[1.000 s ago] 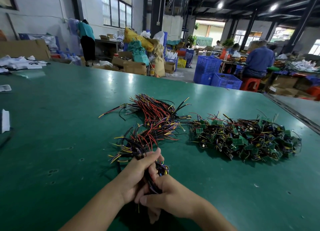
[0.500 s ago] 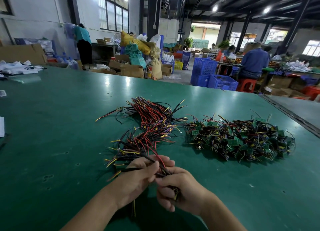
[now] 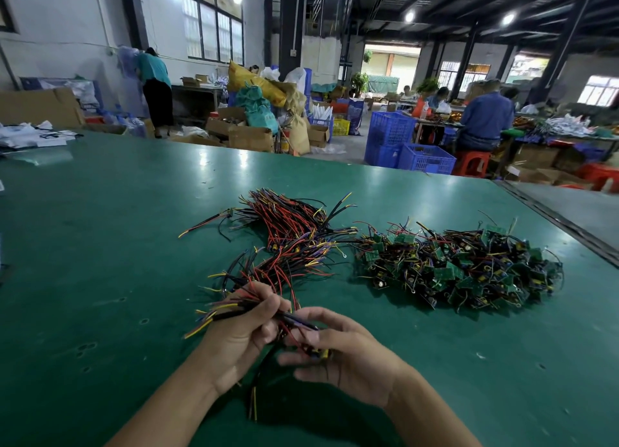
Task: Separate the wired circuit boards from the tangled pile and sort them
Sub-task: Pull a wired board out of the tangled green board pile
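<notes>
Held bundle of red, black and yellow wires is low centre, lifted off the table between both hands. Left hand grips it, fingers curled round the wires, loose ends fanning out to the left. Right hand pinches the other end of the same wires with thumb and fingertips. A small dark and yellow part shows at its fingers, too blurred to tell if it is a board. A few wire ends hang down between the wrists.

Just beyond the hands, wire heap lies on the green table, ends splayed left and right. Just beside it to the right is the tangled pile of green circuit boards with wires, spread on the table, with stray wires reaching across between the two.

Past the table's far edge: cardboard boxes, blue crates, red stool, seated person in blue, standing person in teal. White papers lie at the table's far left corner.
</notes>
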`<state>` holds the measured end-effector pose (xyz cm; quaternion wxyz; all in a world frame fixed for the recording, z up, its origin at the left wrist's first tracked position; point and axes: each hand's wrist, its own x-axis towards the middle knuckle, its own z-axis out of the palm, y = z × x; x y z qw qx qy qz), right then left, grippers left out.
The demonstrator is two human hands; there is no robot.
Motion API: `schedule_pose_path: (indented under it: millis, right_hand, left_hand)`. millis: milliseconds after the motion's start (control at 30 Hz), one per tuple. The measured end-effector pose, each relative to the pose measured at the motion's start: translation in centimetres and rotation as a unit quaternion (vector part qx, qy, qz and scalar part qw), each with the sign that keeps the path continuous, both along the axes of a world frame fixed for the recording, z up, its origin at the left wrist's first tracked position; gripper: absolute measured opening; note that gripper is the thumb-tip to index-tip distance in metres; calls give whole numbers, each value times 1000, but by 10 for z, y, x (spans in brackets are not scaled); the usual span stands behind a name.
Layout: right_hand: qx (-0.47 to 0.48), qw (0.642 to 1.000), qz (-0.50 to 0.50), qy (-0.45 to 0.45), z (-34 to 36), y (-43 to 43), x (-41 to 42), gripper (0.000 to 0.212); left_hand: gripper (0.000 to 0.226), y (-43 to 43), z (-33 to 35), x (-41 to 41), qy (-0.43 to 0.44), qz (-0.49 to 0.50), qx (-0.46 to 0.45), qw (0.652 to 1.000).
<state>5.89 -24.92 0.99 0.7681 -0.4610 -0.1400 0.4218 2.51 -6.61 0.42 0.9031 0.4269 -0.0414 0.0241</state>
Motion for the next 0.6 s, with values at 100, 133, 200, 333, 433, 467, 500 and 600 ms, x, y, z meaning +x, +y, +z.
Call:
schedule_pose_path:
  millis: [100,133,200,333,433,467,500,600]
  right_hand:
    - [29,997,-72,-9,0,7,0,24]
    - [28,995,-92,-14,0,8,1,22]
    - [22,991,-130,-10,-1,9,3,22]
    - [32,982,-182,36,5,-1,22,28]
    - [59,972,-224,52,25,-13,46,33]
    - [76,965,-245,47,35,-18,56,33]
    - [93,956,-275,34,45,-24,68,30]
    - [83,900,-421,-73,76,-42,104,21]
  left_hand:
    - [46,-1,-1,4,2,31,-2,1000]
    - [47,-1,-3,5,3,37,-4,999]
    - [51,0,-5,6,-3,38,4,999]
    - [42,-5,-2,4,-10,24,33,999]
    - [47,-9,1,9,6,42,42,998]
    - [46,-8,1,10,5,51,50,997]
    - [43,-8,1,11,2,61,64,996]
    - [35,-8,-3,12,-13,93,119,988]
